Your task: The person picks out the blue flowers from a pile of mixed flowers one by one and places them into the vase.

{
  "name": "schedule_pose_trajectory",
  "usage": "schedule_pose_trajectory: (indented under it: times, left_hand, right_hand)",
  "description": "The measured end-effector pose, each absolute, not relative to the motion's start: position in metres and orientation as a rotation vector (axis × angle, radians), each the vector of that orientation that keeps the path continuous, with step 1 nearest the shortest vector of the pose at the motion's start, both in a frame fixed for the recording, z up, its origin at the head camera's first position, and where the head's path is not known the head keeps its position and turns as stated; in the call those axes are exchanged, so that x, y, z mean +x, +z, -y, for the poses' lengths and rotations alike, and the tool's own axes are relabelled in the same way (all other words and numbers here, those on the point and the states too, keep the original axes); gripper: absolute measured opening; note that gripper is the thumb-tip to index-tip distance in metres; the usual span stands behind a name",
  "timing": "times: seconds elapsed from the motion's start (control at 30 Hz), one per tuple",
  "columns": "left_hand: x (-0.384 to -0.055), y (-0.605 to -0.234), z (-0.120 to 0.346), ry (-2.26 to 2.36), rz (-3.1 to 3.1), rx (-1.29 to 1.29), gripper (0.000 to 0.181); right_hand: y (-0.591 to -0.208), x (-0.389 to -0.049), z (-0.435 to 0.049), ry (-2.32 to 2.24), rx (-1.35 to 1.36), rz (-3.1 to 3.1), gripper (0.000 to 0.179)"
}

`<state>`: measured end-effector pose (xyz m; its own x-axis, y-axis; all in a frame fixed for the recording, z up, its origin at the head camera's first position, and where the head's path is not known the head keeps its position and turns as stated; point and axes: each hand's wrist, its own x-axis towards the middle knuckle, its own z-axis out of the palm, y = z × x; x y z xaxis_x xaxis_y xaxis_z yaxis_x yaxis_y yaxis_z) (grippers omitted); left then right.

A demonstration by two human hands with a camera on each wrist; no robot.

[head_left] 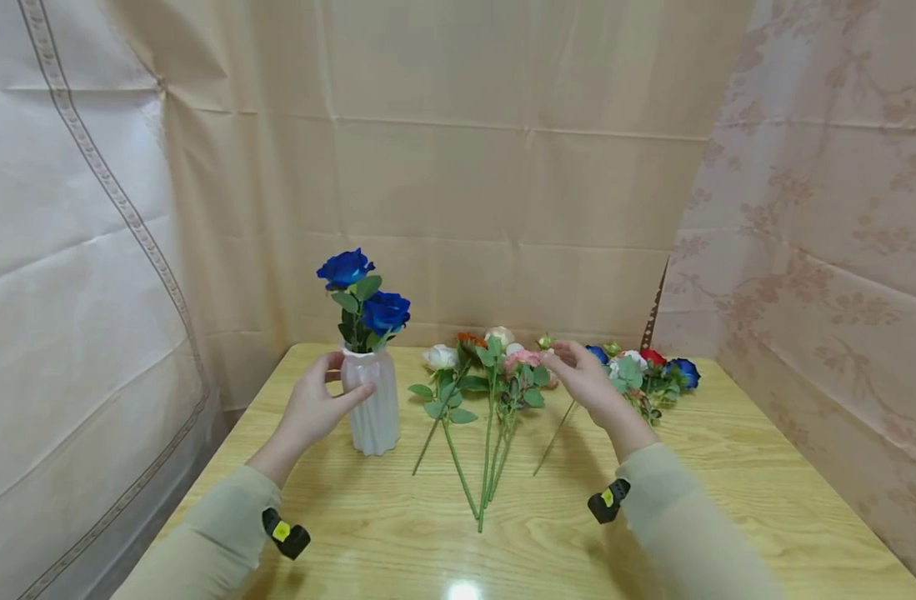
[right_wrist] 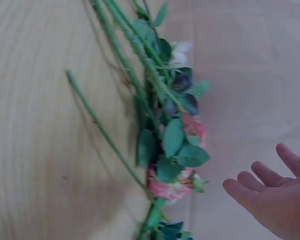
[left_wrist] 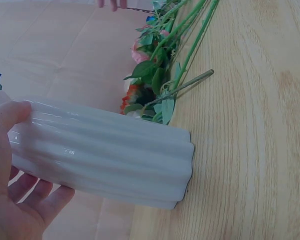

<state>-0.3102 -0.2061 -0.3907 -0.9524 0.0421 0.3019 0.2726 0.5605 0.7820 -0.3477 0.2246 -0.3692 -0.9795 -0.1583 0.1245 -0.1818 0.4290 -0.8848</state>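
Note:
My left hand [head_left: 317, 403] holds a white fluted vase [head_left: 375, 408] near its neck, thumb on one side and fingers on the other. Upright on the table, the vase carries two blue roses [head_left: 386, 313] with green leaves. In the left wrist view, ridges run along the glossy vase [left_wrist: 105, 150]. My right hand [head_left: 583, 382] hovers at the right end of a row of loose flowers, nearest the pink flowers [head_left: 523, 358]. The right wrist view shows that hand [right_wrist: 277, 197] with relaxed, spread fingers and nothing in them, apart from the pink blooms [right_wrist: 170, 189].
A white rose [head_left: 440, 357], an orange flower [head_left: 471, 339] and a cream rose [head_left: 499, 335] lie mid-table, stems toward me. Farther right lies a bunch with a red flower [head_left: 653, 357] and a blue rose [head_left: 683, 374]. A beige curtain [head_left: 503, 183] hangs behind the wooden table [head_left: 397, 533].

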Motion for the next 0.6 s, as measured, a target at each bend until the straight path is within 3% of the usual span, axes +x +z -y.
schedule_pose_trajectory:
  times: [0.33,0.6]
  left_hand:
    - [-0.311,-0.391,0.206,-1.335,2.544,-0.274,0.089]
    - [-0.311,-0.391,0.206,-1.332,2.545,-0.266,0.089]
  right_hand:
    - [-0.343,-0.342,-0.24,1.587,0.373,2.585,0.069]
    - [-0.334,-0.339,-0.255,1.52,0.334,2.626,0.089]
